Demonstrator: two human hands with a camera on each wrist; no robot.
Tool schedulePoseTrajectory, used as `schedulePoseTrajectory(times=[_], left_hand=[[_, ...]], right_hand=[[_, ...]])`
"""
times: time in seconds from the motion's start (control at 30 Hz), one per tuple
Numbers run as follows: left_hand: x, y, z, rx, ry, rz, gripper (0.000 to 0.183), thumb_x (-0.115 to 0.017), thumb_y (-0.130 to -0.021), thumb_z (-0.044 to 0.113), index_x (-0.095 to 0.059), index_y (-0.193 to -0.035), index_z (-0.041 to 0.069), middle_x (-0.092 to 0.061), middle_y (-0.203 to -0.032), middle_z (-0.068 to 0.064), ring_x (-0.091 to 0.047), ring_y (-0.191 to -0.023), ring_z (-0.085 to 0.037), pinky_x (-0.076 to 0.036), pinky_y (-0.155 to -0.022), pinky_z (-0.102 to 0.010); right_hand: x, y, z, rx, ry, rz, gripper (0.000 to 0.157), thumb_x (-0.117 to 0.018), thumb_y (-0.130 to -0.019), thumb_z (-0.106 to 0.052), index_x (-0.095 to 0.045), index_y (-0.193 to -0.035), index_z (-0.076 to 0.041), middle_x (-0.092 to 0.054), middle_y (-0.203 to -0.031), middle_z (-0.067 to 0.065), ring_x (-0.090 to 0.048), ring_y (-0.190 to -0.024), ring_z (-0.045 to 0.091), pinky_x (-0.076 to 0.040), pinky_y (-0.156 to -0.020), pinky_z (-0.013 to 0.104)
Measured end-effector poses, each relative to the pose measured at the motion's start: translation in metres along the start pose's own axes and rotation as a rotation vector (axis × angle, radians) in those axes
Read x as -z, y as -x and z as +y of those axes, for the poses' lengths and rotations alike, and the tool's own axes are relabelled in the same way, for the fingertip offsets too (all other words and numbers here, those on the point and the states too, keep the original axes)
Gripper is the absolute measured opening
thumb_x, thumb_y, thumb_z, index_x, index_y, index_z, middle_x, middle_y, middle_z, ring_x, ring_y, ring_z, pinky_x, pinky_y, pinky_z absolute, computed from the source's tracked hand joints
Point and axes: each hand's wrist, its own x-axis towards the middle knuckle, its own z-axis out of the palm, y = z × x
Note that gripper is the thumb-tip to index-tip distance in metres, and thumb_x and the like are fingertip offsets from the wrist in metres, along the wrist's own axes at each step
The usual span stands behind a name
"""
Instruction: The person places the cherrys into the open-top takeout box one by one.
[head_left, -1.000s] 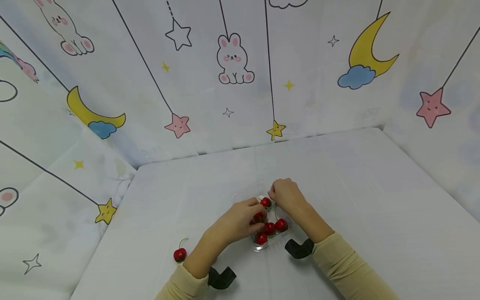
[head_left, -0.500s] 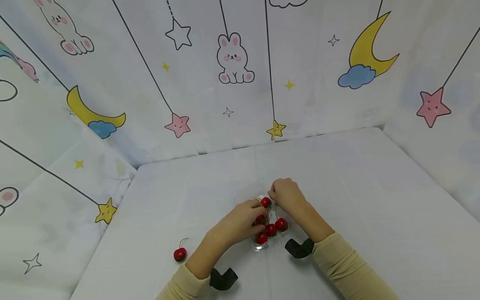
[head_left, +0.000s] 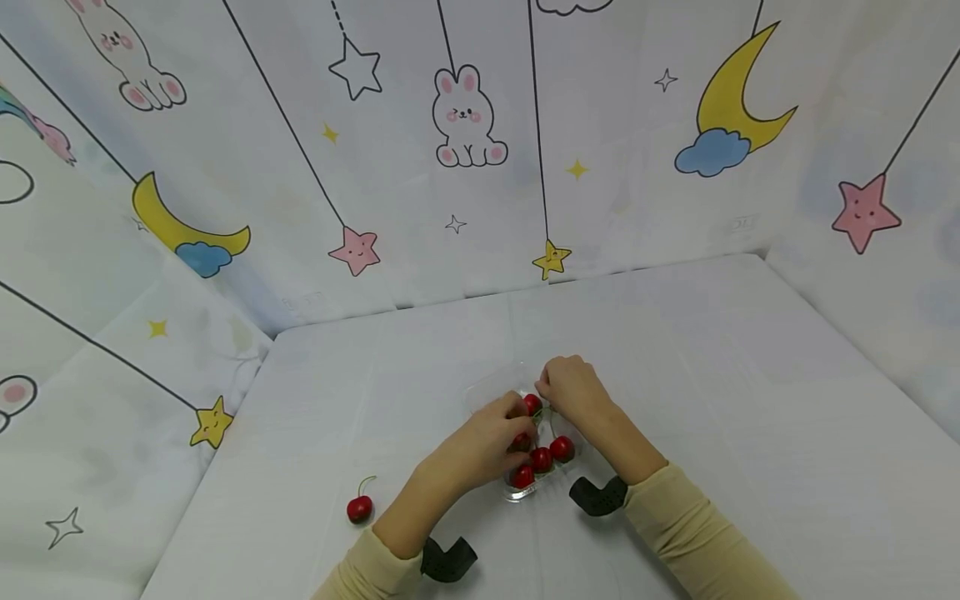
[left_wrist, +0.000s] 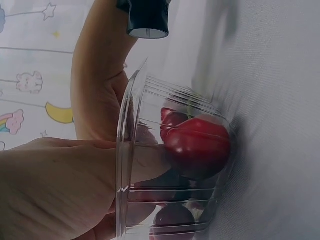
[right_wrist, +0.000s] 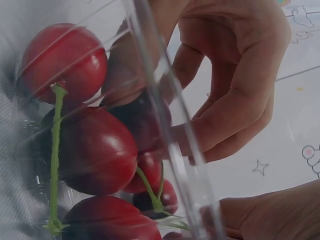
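Observation:
A clear plastic box [head_left: 520, 496] with several red cherries [head_left: 562, 449] in it stands at the middle of the table. My left hand [head_left: 482, 444] reaches into it from the left, thumb and fingers bent about a dark red cherry [right_wrist: 142, 120] among the others. Part of that cherry is hidden behind the fingers in the head view. At the box's far right edge, my right hand [head_left: 573, 387] holds the rim with curled fingers; its thumb [right_wrist: 230, 215] shows at the rim in the right wrist view. Green stems [right_wrist: 56, 160] trail over the fruit.
One cherry [head_left: 360, 509] with its stem up lies on the white table [head_left: 712, 375], left of my left forearm. The box's clear lid [head_left: 487, 387] spreads out behind it. Black wrist mounts [head_left: 448, 560] stick out from both wrists. A cartoon-printed cloth wall [head_left: 615, 200] borders the table.
My left hand has shifted slightly right and deeper over the box, and the cherries beside its fingers have moved a little. My right hand has stayed at the rim.

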Motion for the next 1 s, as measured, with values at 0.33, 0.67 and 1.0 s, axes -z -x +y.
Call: schedulePoseTrajectory(times=[0.33,0.67,1.0], left_hand=[[0.0031,-0.0021,0.0020,0.041,-0.003,-0.034,0.019,-0.078,-0.079,0.022,-0.071,-0.095,0.017,-0.052,-0.120,-0.005,-0.058,-0.099,-0.012,-0.050,-0.085,-0.018],[0.0021,-0.0030,0.0009,0.052,-0.023,-0.055,0.016,-0.077,-0.079,0.024,-0.071,-0.093,0.017,-0.052,-0.115,-0.002,-0.056,-0.099,-0.011,-0.050,-0.084,-0.018],[0.0005,-0.0031,-0.0009,0.026,-0.040,-0.062,0.011,-0.074,-0.082,0.023,-0.073,-0.090,0.015,-0.056,-0.107,-0.001,-0.055,-0.097,-0.010,-0.049,-0.082,-0.019]], right_hand=[[0.0000,0.0004,0.0004,0.010,0.007,0.005,0.020,-0.062,-0.089,-0.016,-0.072,-0.078,-0.003,-0.059,-0.059,0.002,-0.048,-0.053,0.014,-0.040,-0.048,0.023],[-0.0006,-0.0005,0.0000,0.001,0.025,0.007,0.020,-0.062,-0.089,-0.018,-0.071,-0.078,-0.004,-0.065,-0.067,0.004,-0.050,-0.057,0.015,-0.043,-0.052,0.026],[0.0003,-0.0003,-0.0018,0.003,0.030,0.003,0.019,-0.062,-0.089,-0.017,-0.071,-0.079,-0.003,-0.060,-0.061,0.002,-0.049,-0.055,0.015,-0.039,-0.049,0.024]])
